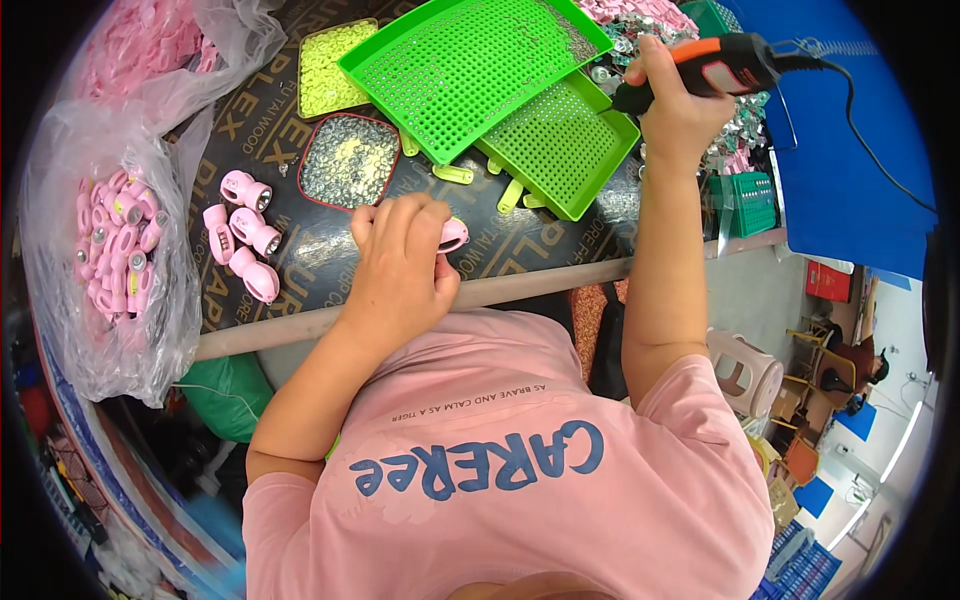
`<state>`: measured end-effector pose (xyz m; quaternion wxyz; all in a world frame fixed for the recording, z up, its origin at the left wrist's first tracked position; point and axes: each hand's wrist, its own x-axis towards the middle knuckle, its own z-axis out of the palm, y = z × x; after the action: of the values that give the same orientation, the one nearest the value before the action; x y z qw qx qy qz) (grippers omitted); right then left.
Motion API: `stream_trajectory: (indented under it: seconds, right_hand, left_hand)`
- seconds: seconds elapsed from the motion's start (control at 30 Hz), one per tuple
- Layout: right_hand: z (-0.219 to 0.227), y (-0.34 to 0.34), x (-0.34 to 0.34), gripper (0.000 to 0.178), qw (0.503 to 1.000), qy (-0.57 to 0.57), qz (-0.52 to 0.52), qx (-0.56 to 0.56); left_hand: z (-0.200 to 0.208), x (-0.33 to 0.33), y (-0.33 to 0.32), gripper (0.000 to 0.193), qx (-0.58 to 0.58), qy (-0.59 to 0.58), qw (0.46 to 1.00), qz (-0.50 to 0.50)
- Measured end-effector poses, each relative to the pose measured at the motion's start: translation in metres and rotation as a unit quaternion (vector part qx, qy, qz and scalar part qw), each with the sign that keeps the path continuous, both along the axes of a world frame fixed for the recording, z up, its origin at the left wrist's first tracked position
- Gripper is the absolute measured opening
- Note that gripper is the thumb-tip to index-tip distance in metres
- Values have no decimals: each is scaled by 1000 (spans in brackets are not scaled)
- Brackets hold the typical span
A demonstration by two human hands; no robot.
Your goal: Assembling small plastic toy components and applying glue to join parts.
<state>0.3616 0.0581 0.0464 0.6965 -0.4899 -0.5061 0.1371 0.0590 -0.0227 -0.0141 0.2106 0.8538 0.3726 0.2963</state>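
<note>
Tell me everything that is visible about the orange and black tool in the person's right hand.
The power screwdriver has an orange body with black grip parts, and looks like plastic. It lies nearly level, its black front end pointing left over the green perforated trays. A black cord leaves its rear and curves down to the right. The right hand wraps around its front part and holds it raised above the table. Its tip is hidden.

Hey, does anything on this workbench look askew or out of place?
The upper green perforated tray lies tilted across the lower green tray, not stacked squarely. A few yellow-green parts lie loose on the dark table beside them. Nothing looks damaged.
</note>
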Motion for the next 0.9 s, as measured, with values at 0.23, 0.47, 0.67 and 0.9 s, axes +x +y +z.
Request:
stream_trajectory:
  seconds: [0.23,0.47,0.67,0.9]
  right_hand:
    - [-3,1,6,18,999,43,3,11]
    - [-7,3,6,16,997,64,40,2]
    - [-5,3,4,16,996,78,41,9]
    - [-4,3,4,16,995,92,43,4]
  left_hand:
    - [0,1,-1,54,-5,0,1000,3]
    - [-1,0,1,53,-2,-7,1000,2]
    - [-2,0,0,53,-2,-7,1000,4]
    - [-2,0,1,53,1,-8,1000,5]
